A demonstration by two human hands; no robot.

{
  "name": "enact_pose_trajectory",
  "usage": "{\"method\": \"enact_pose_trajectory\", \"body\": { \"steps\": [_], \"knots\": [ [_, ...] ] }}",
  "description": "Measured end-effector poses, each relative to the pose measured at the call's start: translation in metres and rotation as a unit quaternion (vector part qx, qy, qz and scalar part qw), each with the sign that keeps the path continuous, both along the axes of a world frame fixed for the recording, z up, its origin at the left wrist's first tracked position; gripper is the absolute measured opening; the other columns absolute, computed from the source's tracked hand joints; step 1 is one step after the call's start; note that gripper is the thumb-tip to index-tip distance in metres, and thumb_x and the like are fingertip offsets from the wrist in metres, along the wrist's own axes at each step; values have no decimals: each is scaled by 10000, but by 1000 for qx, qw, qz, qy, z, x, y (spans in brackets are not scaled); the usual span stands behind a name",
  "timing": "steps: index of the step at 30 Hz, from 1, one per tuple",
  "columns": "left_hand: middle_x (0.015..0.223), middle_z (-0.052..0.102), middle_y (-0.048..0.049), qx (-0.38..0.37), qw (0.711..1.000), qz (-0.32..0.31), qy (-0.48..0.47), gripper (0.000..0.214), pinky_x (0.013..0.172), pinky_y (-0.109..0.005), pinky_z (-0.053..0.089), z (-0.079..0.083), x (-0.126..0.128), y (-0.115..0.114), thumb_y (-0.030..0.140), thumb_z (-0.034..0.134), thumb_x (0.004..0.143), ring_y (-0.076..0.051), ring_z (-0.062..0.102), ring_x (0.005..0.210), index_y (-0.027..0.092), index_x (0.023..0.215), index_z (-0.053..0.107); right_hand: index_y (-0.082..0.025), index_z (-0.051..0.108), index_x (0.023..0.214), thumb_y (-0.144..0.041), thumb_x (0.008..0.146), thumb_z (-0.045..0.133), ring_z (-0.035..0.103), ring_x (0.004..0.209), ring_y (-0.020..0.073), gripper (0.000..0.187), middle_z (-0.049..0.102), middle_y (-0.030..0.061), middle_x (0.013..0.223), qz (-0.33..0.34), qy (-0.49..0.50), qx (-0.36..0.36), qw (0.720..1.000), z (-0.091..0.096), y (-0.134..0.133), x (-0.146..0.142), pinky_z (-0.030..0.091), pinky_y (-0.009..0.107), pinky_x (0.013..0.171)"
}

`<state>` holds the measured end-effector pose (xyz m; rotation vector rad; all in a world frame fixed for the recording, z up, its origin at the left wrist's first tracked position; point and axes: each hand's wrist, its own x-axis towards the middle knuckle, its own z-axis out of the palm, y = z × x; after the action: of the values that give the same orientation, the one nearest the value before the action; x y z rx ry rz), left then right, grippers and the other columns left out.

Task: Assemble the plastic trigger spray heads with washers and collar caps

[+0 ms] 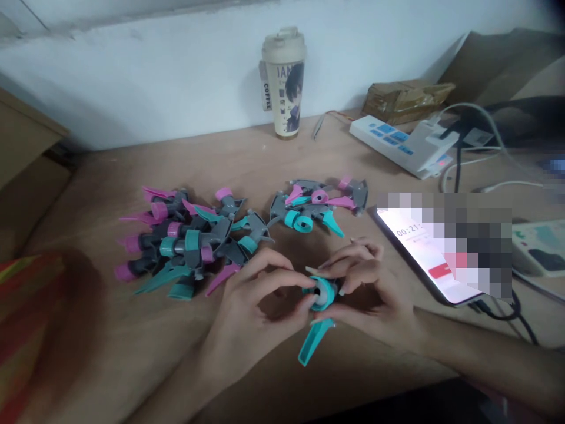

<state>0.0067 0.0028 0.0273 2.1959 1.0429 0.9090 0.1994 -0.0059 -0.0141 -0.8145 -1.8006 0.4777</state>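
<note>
Both hands meet over the wooden table [273,159] on one spray-trigger head [321,294], grey with a teal collar and a teal trigger hanging down. My left hand [258,306] pinches the collar's open end with thumb and fingertips. My right hand [366,288] wraps the grey body from the other side, fingers curled over it. A large pile of spray heads [189,244] in grey, pink and teal lies just left of my left hand. A smaller group of spray heads [318,203] lies behind the hands.
A phone [424,256] with a lit timer screen lies right of my right hand. A coffee tumbler [285,82] stands by the wall. A power strip [404,144] with cables, a brown parcel [406,100] and cardboard boxes [26,141] edge the table.
</note>
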Motion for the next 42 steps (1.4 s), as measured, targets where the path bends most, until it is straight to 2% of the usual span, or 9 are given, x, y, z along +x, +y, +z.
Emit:
{"method": "enact_pose_trajectory", "body": {
  "steps": [4,12,19,23,25,29,34,38,42],
  "knots": [
    [868,558,9,10,1000,-16,22,142,681,-198,478,4,-1,4,149,669,757,-88,573,767,225,876,664,-216,448,770,-242,648,784,636,833,195,358,693,-11,856,-4,-14,3,1000,3,-1,0,321,432,856],
    [840,572,3,16,999,1,46,81,659,-201,472,13,7,1,141,643,757,-96,574,746,210,795,662,-210,439,755,-257,668,772,627,835,190,347,688,-4,870,-8,-7,12,1000,4,-1,1,320,432,840],
    [761,566,23,-129,988,29,83,21,535,-198,401,12,8,0,198,633,745,-93,535,645,211,741,649,-212,428,753,-257,695,751,624,830,187,332,680,-9,834,12,-18,7,1000,0,-1,-1,330,439,836],
    [663,539,32,-157,974,93,133,163,509,-214,346,17,12,-8,265,595,775,-90,494,573,190,632,620,-217,414,745,-262,712,736,624,854,198,327,681,-7,854,15,-33,13,999,-2,-1,-1,326,460,858],
    [649,535,30,-174,972,117,110,160,527,-217,349,20,15,-11,252,588,771,-93,493,578,181,631,619,-219,417,747,-266,714,733,620,872,202,321,674,1,877,10,-38,18,999,-3,-2,-1,330,454,856],
    [669,562,23,-277,954,112,7,82,542,-205,365,20,15,-11,230,598,744,-102,498,609,176,719,655,-223,428,772,-273,689,754,614,886,190,341,662,2,904,1,-57,31,998,-3,-2,-1,325,425,859],
    [609,518,37,-352,930,83,-59,127,478,-191,327,6,4,-12,280,588,764,-82,425,525,172,744,651,-228,424,791,-333,699,740,604,879,158,346,666,-36,872,5,-114,17,993,-2,-3,-10,284,401,926],
    [592,476,46,-326,936,99,-93,146,434,-180,305,-3,-15,-18,326,593,791,-76,408,494,194,803,653,-232,452,855,-394,730,695,599,893,161,318,654,-38,864,-6,-161,-17,987,9,2,-21,257,412,992],
    [614,491,38,-255,942,163,-143,168,460,-187,337,-1,-41,-26,362,589,813,-87,427,525,230,896,653,-219,475,881,-451,768,632,593,919,191,302,649,3,886,-10,-186,-54,981,36,22,-40,325,400,941]
  ]
}}
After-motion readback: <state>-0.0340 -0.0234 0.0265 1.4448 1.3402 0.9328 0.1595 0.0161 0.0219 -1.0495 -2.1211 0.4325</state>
